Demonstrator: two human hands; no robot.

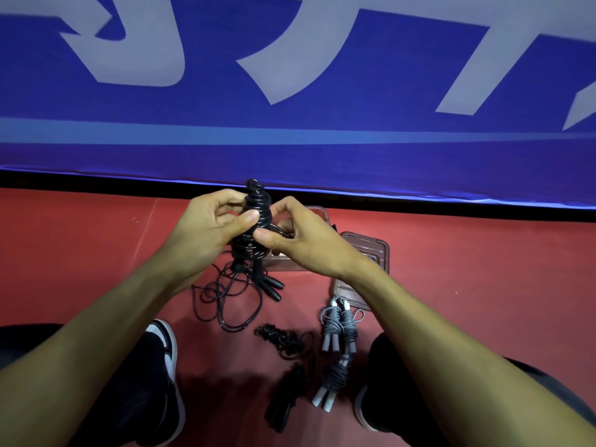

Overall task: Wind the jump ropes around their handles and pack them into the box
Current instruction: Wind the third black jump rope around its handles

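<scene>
I hold a black jump rope [256, 201] upright in front of me, its cord coiled tightly round the paired handles. My left hand [211, 225] grips the coil from the left. My right hand [301, 235] pinches the cord at the coil's right side. The handle ends [271, 287] point down at the floor and a loose tail of black cord [225, 301] lies in loops below. The clear box [314, 214] sits on the floor behind my right hand, mostly hidden. Its lid [367, 250] lies to the right.
Two wound grey jump ropes [338, 324] [333, 382] lie on the red floor between my knees. A tangled black rope [283, 338] and a dark handle bundle [283, 401] lie beside them. My shoes [166, 346] flank the pile. A blue banner [290, 91] stands close ahead.
</scene>
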